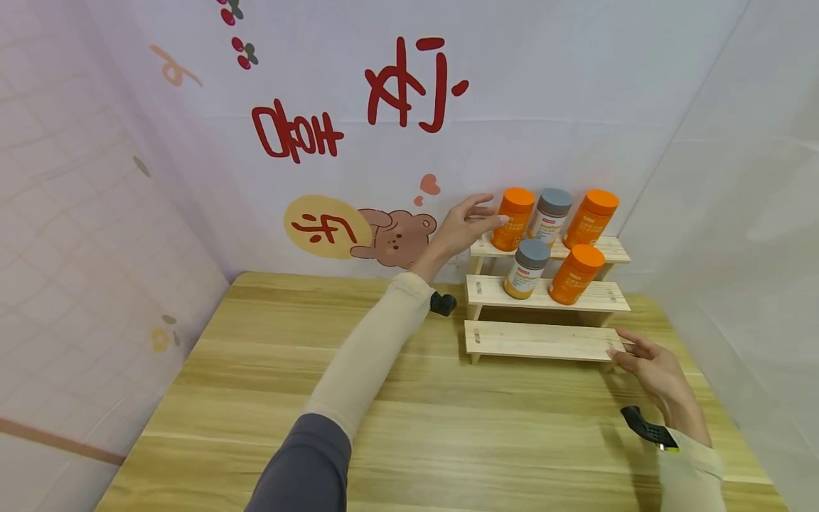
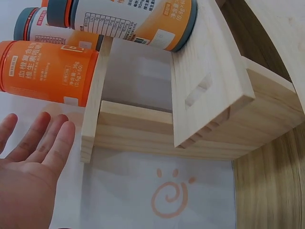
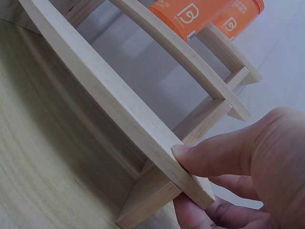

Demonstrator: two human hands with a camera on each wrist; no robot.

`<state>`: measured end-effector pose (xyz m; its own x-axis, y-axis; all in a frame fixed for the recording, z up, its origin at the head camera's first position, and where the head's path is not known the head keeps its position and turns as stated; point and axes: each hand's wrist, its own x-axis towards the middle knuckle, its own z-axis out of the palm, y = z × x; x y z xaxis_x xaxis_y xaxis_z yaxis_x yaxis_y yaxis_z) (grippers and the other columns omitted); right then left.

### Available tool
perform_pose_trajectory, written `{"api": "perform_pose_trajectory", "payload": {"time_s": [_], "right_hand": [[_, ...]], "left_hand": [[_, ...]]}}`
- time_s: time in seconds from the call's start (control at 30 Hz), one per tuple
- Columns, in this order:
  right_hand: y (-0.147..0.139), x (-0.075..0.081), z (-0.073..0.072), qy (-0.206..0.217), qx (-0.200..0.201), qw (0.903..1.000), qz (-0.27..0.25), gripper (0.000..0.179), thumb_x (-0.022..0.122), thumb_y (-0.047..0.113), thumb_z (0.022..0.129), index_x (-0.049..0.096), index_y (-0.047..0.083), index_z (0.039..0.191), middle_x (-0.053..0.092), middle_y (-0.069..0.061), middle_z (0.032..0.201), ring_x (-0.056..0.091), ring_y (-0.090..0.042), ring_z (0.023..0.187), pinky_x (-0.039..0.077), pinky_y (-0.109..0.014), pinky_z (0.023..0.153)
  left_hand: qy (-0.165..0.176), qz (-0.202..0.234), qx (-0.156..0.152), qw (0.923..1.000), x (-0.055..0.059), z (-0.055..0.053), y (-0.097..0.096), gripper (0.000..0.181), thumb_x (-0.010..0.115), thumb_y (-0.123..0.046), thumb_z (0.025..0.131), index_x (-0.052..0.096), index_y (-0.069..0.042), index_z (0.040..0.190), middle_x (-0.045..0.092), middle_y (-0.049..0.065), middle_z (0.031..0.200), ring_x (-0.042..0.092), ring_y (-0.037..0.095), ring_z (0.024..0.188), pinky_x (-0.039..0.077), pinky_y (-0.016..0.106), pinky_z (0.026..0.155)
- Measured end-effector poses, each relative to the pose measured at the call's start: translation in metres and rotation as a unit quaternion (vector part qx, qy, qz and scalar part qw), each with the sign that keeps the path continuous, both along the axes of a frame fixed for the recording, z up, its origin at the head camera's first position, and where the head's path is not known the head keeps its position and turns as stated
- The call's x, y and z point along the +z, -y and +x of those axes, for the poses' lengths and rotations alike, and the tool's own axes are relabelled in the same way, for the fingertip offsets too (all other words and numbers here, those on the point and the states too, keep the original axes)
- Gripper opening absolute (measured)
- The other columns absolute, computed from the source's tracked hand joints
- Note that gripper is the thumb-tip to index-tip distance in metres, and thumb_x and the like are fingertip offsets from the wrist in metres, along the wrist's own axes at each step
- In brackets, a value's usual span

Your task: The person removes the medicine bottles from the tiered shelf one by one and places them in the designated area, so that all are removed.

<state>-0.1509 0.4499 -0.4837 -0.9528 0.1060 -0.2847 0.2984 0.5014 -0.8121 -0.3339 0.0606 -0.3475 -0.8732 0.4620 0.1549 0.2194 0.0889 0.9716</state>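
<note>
Three plank tiers form the pale wooden stepped rack point(image 1: 544, 340), which stands on the wood-grained table point(image 1: 448, 441). On the rack's top tier, from left to right, are an orange cylindrical jar with an orange lid point(image 1: 512, 231), a white-and-orange cylindrical jar with a grey-blue lid point(image 1: 547, 222) and a second orange cylindrical jar point(image 1: 589, 220). The rack's middle tier carries a second grey-blue-lidded jar point(image 1: 526, 272) and, to its right, a third orange jar point(image 1: 576, 277). All five are upright.

The left hand point(image 1: 463, 227) is at the rack's upper left, beside the leftmost orange jar; its fingers are extended and grip nothing. Whether the thumb touches the jar cannot be told. The right hand point(image 1: 659, 373) pinches the right end of the rack's bottom tier, thumb above, fingers below.

The step in hand appears to be arranging jars on the rack's top tier; whether the left hand is approaching or releasing is uncertain. Shifting the jar would call for closing around its side, clear of its neighbour, with the rack held steady.
</note>
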Motion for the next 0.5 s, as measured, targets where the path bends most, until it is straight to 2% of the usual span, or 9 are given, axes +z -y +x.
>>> {"api": "perform_pose_trajectory", "payload": {"time_s": [0.1,0.2,0.3,0.37,0.43,0.5], "right_hand": [[-0.002,0.002,0.0,0.002,-0.003,1.0,0.007,0.087,0.063,0.053,0.098,0.021,0.017,0.165,0.032,-0.025,0.158,0.049,0.008,0.105,0.049,-0.013,0.081],[-0.002,0.003,-0.001,0.006,-0.003,0.9999,0.009,0.087,0.061,0.054,0.098,0.019,0.018,0.165,0.03,-0.027,0.161,0.052,-0.013,0.122,0.048,-0.014,0.082],[-0.002,0.002,-0.002,0.009,-0.004,0.9999,0.008,0.087,0.061,0.056,0.098,0.019,0.02,0.166,0.028,-0.028,0.163,0.043,-0.031,0.135,0.047,-0.015,0.084],[-0.002,0.001,-0.003,0.009,-0.006,0.9999,0.003,0.087,0.062,0.055,0.098,0.019,0.02,0.166,0.029,-0.028,0.162,0.048,-0.025,0.132,0.047,-0.016,0.084],[-0.001,0.0,-0.003,0.006,-0.006,1.0,-0.003,0.086,0.063,0.053,0.098,0.02,0.018,0.165,0.035,-0.024,0.157,0.055,-0.009,0.119,0.048,-0.016,0.084],[-0.001,-0.001,-0.003,0.004,-0.005,0.9999,-0.013,0.086,0.064,0.051,0.098,0.021,0.016,0.165,0.041,-0.018,0.151,0.056,0.006,0.105,0.049,-0.015,0.084]], "left_hand": [[-0.004,-0.004,0.001,1.0,-0.001,-0.002,-0.005,0.067,0.069,-0.045,0.096,0.043,-0.028,0.156,0.056,0.001,0.146,0.055,0.019,0.133,0.051,0.041,0.109],[-0.007,-0.006,0.007,0.9999,-0.002,-0.004,-0.009,0.066,0.069,-0.044,0.096,0.044,-0.028,0.155,0.057,0.0,0.145,0.054,0.018,0.133,0.051,0.037,0.108],[-0.005,-0.003,0.013,0.9999,-0.003,-0.006,-0.014,0.064,0.07,-0.042,0.096,0.046,-0.027,0.154,0.058,0.001,0.144,0.055,0.019,0.133,0.052,0.036,0.107],[-0.004,-0.003,0.016,0.9999,-0.004,-0.008,-0.018,0.063,0.07,-0.041,0.096,0.047,-0.026,0.153,0.057,0.003,0.143,0.055,0.019,0.132,0.053,0.035,0.106],[-0.004,-0.004,0.018,0.9998,-0.005,-0.009,-0.022,0.063,0.071,-0.039,0.096,0.048,-0.024,0.153,0.058,0.004,0.142,0.055,0.019,0.131,0.054,0.035,0.104],[-0.006,-0.011,0.022,0.9997,-0.006,-0.01,-0.026,0.064,0.071,-0.04,0.096,0.048,-0.023,0.153,0.058,0.003,0.141,0.056,0.019,0.13,0.053,0.033,0.104]]}}
